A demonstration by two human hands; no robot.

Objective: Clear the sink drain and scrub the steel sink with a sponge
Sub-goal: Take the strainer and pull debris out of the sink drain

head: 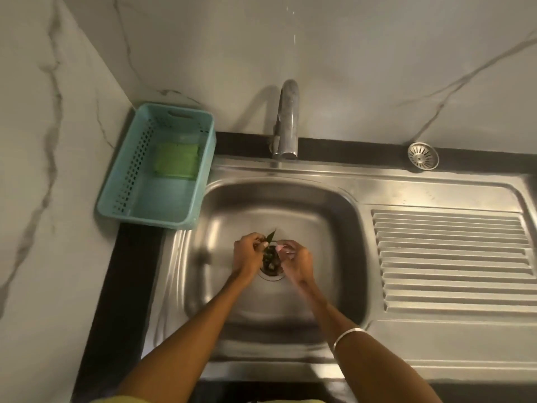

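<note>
The two hands cover most of the round metal drain hole [271, 273] at the bottom of the shiny steel sink [334, 228]. The dark wet bits [270, 258] in the hole are too small and dim to name. The left hand [248, 254] pinches a dark green leaf [270, 236], but its lower end is hidden behind the fingers. The right hand [296, 261] is blurry, and the small pale thing at its fingertips [279, 248] cannot be made out. The ridged steel draining board [453, 257] runs off the right edge. Both arms are cut off at the bottom edge. The flat green sponge [176, 159] in the light blue plastic basket [128, 170] looks fuzzy.
</note>
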